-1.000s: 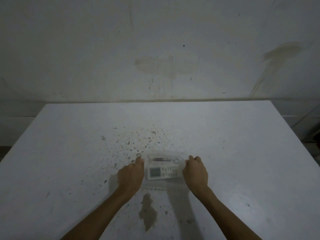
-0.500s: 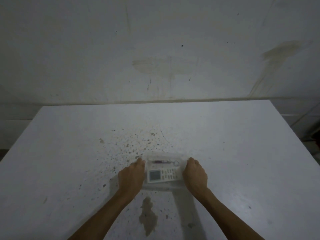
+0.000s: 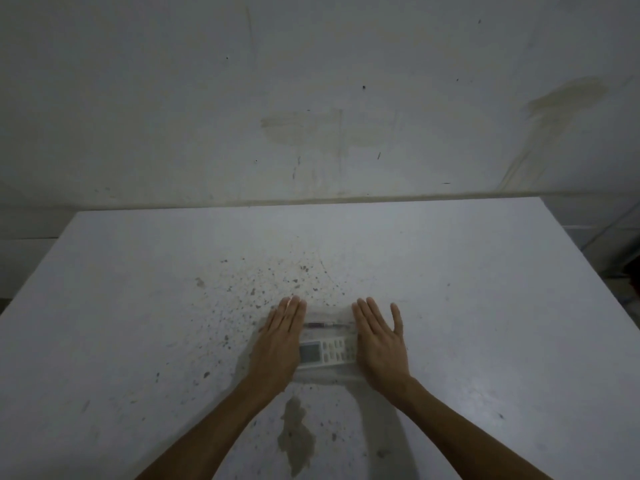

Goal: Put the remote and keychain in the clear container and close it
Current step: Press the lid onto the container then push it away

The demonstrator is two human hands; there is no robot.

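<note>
A clear container (image 3: 327,374) lies on the white table between my two hands. Inside it a white remote (image 3: 327,351) with a grey screen lies crosswise, and behind it a thin dark keychain (image 3: 320,325). My left hand (image 3: 280,341) lies flat with fingers stretched out over the container's left end. My right hand (image 3: 379,337) lies flat over the right end, fingers spread. Neither hand grips anything. The container's ends are hidden under my hands, and its lid is hard to make out.
The white table (image 3: 485,323) is speckled with dark spots (image 3: 263,285) behind the container. A grey-brown stain (image 3: 296,438) marks the surface near the front edge. A stained wall (image 3: 311,98) rises behind the table's far edge.
Both hands went from curled fingers gripping the container's ends to lying flat with fingers stretched forward. The container stayed in place.
</note>
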